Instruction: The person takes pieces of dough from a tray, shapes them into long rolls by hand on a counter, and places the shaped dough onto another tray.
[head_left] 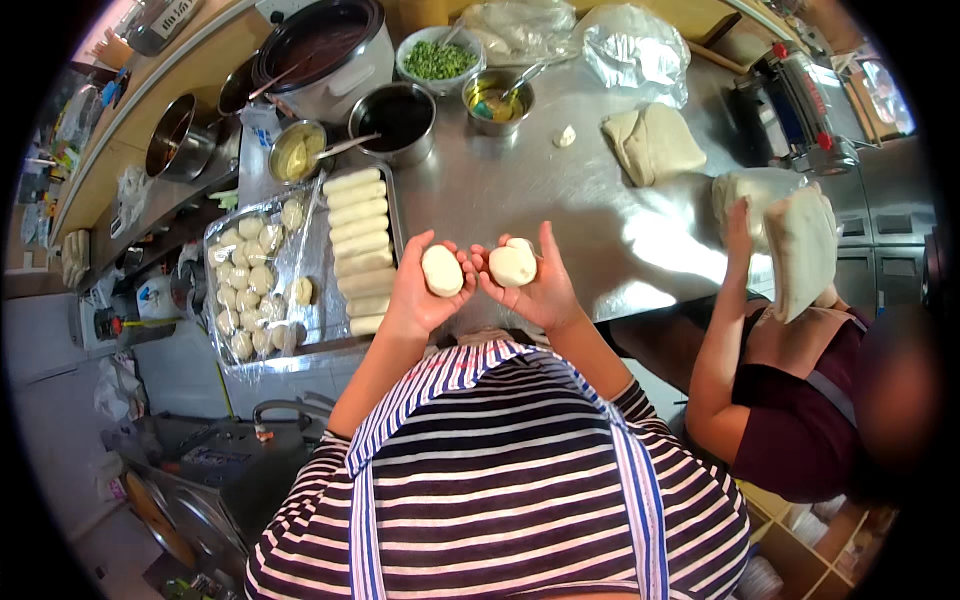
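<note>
My left hand (411, 292) is palm up, its fingers curled around a pale, smooth dough ball (442, 271). Beside it, my right hand (549, 290) cups a second dough ball (512, 265), rounder and with a small fold on top. The hands are almost touching, above the front edge of the steel table (480, 185). Just left of my left hand is a metal tray (396, 215) with several dough logs (358, 214) in a row. Several dough balls (250, 275) sit at its left under clear plastic film.
Behind the tray are a pot of dark liquid (395, 112), a bowl of yellow paste (298, 153), chopped greens (440, 60) and a small oil pot (497, 105). A folded dough slab (655, 145) lies right. A co-worker (800, 420) lifts another slab (800, 250) near a roller machine (800, 110).
</note>
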